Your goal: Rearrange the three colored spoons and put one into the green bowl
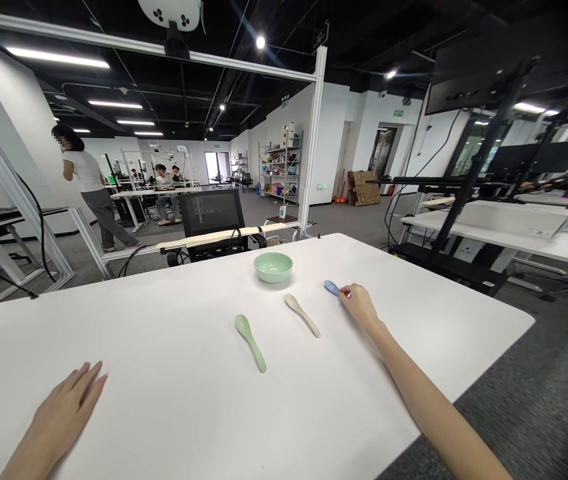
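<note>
We have the blue spoon [331, 287] at the far end of our right hand [359, 308], its small bowl poking out past the fingertips. Its handle disappears into the fingers, which are drawn together around it in a tight pinch, so we read the hand as closed on the spoon. We can't tell whether the spoon is touching the worktop [164, 320] or is slightly raised. Its long axis runs roughly sideways across our view, with the bowl end pointing left, away from the hand and toward the green bowl [273, 267].

The right hand is by far the nearer of our two hands to the blue spoon. Our right arm [429, 393] reaches in from the lower right corner, running diagonally up across the worktop, with the wrist fairly straight.

Our left hand [67, 407] lies well apart at the near left of the worktop, palm down with the fingers spread and open, holding nothing.

Between the hands, a pale green spoon [251, 342] and a cream spoon [303, 315] lie on the worktop, angled in similar directions. The cream spoon is just left of the right hand, and the green bowl sits upright beyond it, apart from both spoons. Past the worktop stand a black office chair [213, 217] and a metal frame [314, 133], and a person [89, 187] stands farther off to the left.
</note>
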Tool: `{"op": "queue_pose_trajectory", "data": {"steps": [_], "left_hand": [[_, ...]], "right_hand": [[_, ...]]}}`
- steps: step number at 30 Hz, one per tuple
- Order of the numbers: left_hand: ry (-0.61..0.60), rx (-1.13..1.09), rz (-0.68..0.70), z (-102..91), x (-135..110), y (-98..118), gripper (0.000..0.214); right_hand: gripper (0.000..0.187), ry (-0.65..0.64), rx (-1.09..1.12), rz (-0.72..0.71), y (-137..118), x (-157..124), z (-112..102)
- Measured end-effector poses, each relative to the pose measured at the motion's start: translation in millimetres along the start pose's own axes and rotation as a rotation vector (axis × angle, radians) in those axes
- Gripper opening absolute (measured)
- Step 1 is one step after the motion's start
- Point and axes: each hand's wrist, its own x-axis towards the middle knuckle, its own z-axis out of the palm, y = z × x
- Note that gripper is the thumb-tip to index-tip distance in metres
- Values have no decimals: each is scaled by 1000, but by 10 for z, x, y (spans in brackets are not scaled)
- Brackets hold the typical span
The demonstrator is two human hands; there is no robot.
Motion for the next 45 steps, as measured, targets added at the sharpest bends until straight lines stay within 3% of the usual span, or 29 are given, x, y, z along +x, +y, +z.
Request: {"op": "queue_pose_trajectory", "data": {"steps": [23, 45], "left_hand": [[-90, -24, -41, -119, -12, 121, 97], [-63, -37, -42, -88, -19, 83, 94]], "right_hand": [[32, 5, 31, 14, -15, -2, -17], [36, -8, 51, 7, -23, -18, -44]]}}
